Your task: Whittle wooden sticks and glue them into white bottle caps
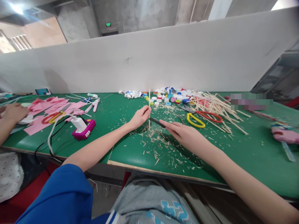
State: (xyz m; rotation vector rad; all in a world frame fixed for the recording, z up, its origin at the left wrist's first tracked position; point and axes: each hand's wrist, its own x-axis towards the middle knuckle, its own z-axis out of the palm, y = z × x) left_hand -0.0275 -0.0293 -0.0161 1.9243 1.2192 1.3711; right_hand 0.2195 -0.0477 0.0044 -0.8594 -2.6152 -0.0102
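Observation:
In the head view my left hand (140, 117) is closed around a thin wooden stick (149, 99), which stands upright with its lower end near the table. My right hand (181, 132) grips a slim dark tool, seemingly a knife (157, 122); its kind is not clear. The tool's tip meets the stick just below my left fingers. Pale wood shavings (161, 143) lie scattered on the green table (130, 154) under and around both hands.
Behind my hands are many coloured bottle caps (168, 93). To the right lie a pile of sticks (224, 109) and yellow-and-red scissors (196, 120). At left are a magenta power adapter (84, 130) with cables, pink paper (52, 105) and another person's hand (15, 112).

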